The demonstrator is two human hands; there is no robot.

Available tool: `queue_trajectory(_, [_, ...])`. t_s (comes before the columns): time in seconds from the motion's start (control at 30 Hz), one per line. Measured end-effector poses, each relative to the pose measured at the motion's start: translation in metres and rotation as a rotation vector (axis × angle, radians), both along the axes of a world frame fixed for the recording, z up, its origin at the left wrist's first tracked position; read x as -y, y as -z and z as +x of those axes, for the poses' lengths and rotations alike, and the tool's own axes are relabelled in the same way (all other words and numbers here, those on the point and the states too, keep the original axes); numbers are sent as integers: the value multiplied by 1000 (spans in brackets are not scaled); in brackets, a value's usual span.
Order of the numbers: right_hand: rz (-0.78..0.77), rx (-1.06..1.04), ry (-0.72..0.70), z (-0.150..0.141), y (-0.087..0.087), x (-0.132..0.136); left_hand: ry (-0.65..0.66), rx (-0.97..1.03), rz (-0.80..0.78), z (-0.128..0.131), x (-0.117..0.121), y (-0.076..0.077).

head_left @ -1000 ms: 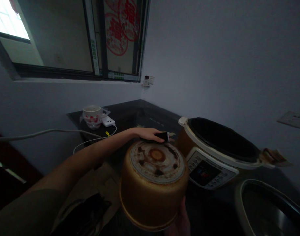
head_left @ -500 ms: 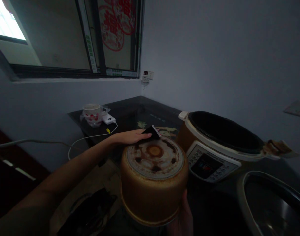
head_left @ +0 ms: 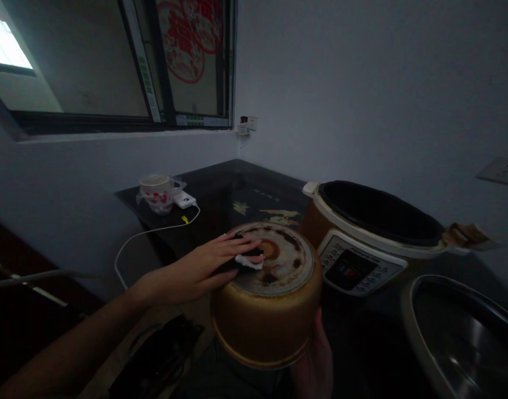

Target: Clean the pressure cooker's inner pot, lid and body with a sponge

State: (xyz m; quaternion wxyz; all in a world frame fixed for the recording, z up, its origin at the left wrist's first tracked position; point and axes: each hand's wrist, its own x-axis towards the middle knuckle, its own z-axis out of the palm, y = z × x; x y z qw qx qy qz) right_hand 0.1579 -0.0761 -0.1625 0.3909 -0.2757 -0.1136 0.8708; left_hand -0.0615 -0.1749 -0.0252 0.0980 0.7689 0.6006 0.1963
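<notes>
- Left hand point(head_left: 196, 271), fingers gently bent, held a black pad point(head_left: 236, 247) against the stained base of an upside-down pot point(head_left: 266, 321).
- Right hand point(head_left: 314, 363), partly curled, gripped the pot's lower side, near the cooker point(head_left: 362, 265).

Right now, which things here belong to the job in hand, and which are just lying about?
In hand: overturned gold pot, steadied by the right hand; black pad, under the left hand.

Apparently lying about: wrapped mug, white device, cooker, glass lid.
</notes>
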Motion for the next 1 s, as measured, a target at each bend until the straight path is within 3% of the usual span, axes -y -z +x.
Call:
queue_trajectory(0.13, [39,-32,-52,-2,-2,0,119,-112,45,24,14,-4])
queue_trajectory(0.3, [45,-31,-83,3,-8,-4,219,-172,4,44,2,-19])
queue_trajectory(0.43, [83,-7,-86,5,-3,-3,288,-177,11,55,-16,-29])
queue_trajectory(0.67, [43,-36,18,-3,11,2,388,-224,63,74,-52,-35])
queue_trajectory(0.8, [-4,-34,53,-4,4,7,461,-219,35,74,-82,-42])
queue_trajectory(1.0, [27,-39,10,-3,-6,11,399,-65,-89,61,-132,-41])
